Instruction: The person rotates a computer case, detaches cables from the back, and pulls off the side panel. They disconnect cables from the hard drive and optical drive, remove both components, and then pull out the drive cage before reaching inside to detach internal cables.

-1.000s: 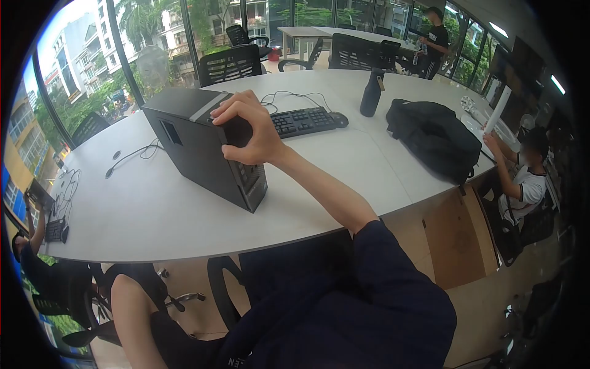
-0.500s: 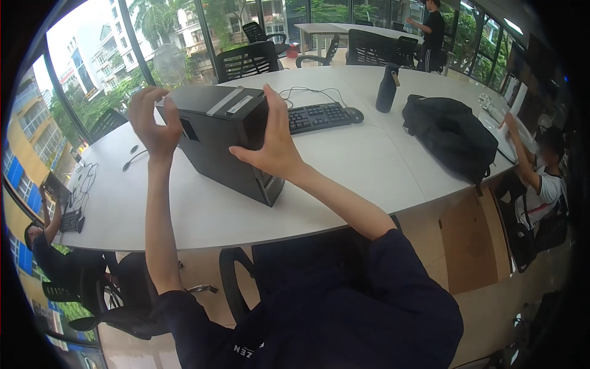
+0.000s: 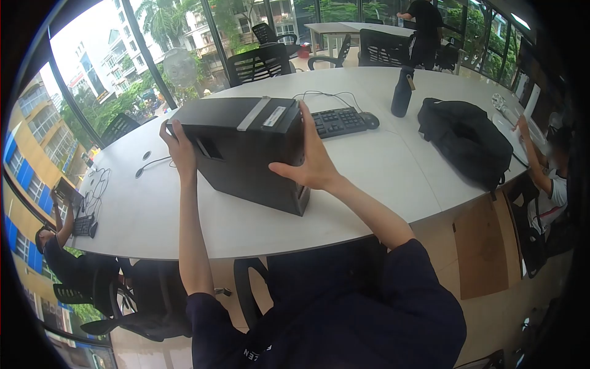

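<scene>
A black desktop computer case [image 3: 246, 163] stands on the white table [image 3: 375, 184] in front of me, a little turned. A silver strip and a white label cross its top. My left hand [image 3: 181, 150] grips the upper edge at the left end of the case, thumb up at the corner. At the right end, my right hand [image 3: 313, 157] clasps the case, its thumb on the near side and its fingers along the end panel. Behind the right hand lie a black keyboard [image 3: 338, 122] and a mouse [image 3: 369, 120].
A dark bottle [image 3: 402, 92] and a black backpack [image 3: 464, 142] are to the right. One person [image 3: 550, 178] sits at the right end, another [image 3: 61, 252] at the left, and a third [image 3: 424, 31] stands behind. Cables [image 3: 98, 190] lie at the left; a chair [image 3: 249, 289] is below.
My left hand, raised at the case's corner before, has come down onto its edge. The case has turned slightly, and the whole view has shifted, so things appear farther right.
</scene>
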{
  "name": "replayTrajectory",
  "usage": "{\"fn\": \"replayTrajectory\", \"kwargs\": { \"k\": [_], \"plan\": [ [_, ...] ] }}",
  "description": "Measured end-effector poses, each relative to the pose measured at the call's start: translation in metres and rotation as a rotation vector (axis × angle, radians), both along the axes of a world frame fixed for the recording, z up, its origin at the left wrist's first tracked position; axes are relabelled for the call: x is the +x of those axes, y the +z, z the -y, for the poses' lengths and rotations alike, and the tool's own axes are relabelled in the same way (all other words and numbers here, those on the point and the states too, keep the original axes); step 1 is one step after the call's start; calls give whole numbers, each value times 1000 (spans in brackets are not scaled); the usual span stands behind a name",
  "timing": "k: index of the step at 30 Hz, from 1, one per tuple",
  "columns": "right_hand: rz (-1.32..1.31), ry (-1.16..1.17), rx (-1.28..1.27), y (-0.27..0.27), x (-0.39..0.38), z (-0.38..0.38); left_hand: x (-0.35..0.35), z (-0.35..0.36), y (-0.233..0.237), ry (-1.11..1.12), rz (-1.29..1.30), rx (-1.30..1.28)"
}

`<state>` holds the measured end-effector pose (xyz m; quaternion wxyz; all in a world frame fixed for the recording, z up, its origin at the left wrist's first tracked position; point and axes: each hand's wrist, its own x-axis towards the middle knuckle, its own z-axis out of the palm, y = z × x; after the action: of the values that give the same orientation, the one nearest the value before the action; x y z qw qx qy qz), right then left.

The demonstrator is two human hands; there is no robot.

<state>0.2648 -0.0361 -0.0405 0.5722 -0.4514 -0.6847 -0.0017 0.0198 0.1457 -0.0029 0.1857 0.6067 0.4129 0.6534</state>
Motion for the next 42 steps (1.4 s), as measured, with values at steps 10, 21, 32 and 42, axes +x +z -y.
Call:
{"fn": "replayTrajectory", "kwargs": {
  "k": [10,21,32,42],
  "plan": [
    [-459,369,-152,-46,135,-7,24,122,-18,-7,-134,172],
    [-705,406,-185,-92,178,-14,-8,150,-71,-127,-1,199],
    [-844,460,-181,-82,159,-6,-16,108,-184,-692,763,-621],
    [-899,529,-152,-83,154,-9,-8,110,-190,-699,725,-628]
  ]
}}
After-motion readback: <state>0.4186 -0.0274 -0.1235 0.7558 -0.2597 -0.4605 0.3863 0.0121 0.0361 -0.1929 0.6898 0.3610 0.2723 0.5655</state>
